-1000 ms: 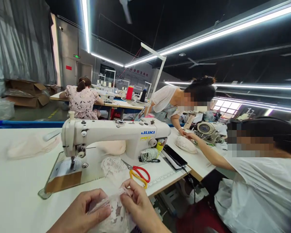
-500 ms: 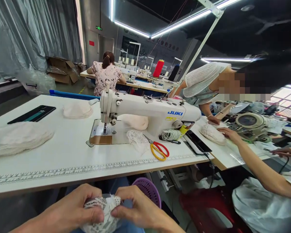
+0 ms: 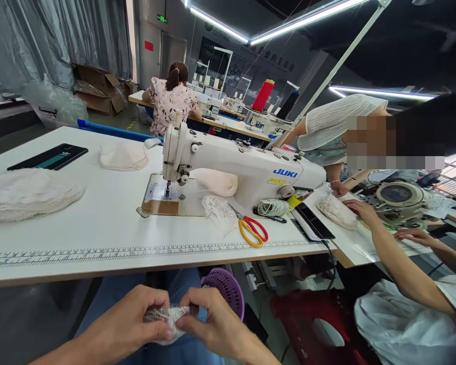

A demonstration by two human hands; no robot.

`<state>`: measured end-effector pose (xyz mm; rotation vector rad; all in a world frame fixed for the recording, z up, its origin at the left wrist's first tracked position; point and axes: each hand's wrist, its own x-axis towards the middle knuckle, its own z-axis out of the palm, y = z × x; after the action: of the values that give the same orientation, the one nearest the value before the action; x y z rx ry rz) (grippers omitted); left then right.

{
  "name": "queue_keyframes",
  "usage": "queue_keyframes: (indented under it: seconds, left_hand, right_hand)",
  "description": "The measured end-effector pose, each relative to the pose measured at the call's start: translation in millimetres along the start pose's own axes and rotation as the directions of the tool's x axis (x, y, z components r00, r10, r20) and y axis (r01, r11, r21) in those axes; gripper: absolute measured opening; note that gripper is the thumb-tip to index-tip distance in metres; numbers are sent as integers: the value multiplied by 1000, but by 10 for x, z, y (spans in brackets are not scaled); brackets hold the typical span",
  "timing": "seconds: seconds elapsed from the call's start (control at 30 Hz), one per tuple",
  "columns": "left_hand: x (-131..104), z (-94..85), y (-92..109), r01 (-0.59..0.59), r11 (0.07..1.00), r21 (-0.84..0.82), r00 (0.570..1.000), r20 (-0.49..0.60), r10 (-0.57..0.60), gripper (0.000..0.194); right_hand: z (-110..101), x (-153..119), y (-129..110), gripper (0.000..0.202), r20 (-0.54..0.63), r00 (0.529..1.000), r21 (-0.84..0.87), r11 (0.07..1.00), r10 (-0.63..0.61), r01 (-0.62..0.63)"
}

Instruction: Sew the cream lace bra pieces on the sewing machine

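While below the table edge [image 3: 137, 271], 2 hands' fingers [image 3: 163, 332] pinch lace [image 3: 166, 317].

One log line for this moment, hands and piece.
left hand: pinching lace piece | right hand: pinching same piece | position: over lap, below table edge

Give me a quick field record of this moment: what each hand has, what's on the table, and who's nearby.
left hand: pinches lace piece over the lap
right hand: pinches the same lace piece from the other side
table: white, ruler printed along the front edge
sewing machine: white, on the table, needle end to the left
scissors: red and yellow handles, lying by the machine base
lace stack: far left on the table
basket: purple, below the table edge
co-worker's hand: on a lace pile at the next table, to the right
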<state>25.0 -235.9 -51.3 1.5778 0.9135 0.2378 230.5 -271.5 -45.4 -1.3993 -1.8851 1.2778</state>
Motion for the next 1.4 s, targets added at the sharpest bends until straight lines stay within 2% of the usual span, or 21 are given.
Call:
queue_keyframes:
  seconds: [0.17,0.27,0.4,0.5,0.63,0.77,0.93,1.07,1.27,1.4]
  left_hand:
    - [-19,40,75,5,1000,21,999,-52,-4,14]
    - [-7,55,120,22,998,60,998,-68,-17,19]
    - [22,49,120,31,984,178,995,-98,-14,27]
    - [21,45,120,44,981,189,993,-113,-23,20]
    - [14,71,168,49,975,215,990,-141,-19,21]
    - [39,112,185,29,976,218,984,-180,11,29]
    - [80,116,136,-13,981,195,981,-185,50,29]
    - [100,73,93,-10,987,159,991,-132,31,29]
    - [133,34,77,7,995,-103,1000,21,-5,31]
    - [172,60,87,-3,992,-123,1000,-7,2,38]
  right_hand:
    - [-91,1,-22,16,42,999,17,1000,13,-14]
    - [-112,-11,4,25,46,999,9,1000,24,-24]
    - [-60,11,42,10,-8,1000,32,999,5,-5]
    - [-30,31,37,3,-34,999,39,999,-1,2]
    - [-51,34,0,5,-53,998,46,999,14,-11]
    - [-82,19,-13,9,-68,998,131,991,19,-10]
    - [-95,38,40,16,-51,999,157,988,4,4]
    - [-105,74,97,20,-14,1000,152,988,-19,20]
    - [-116,73,83,16,-27,997,81,994,-72,74]
    - [-133,70,56,19,-28,997,40,997,-69,70]
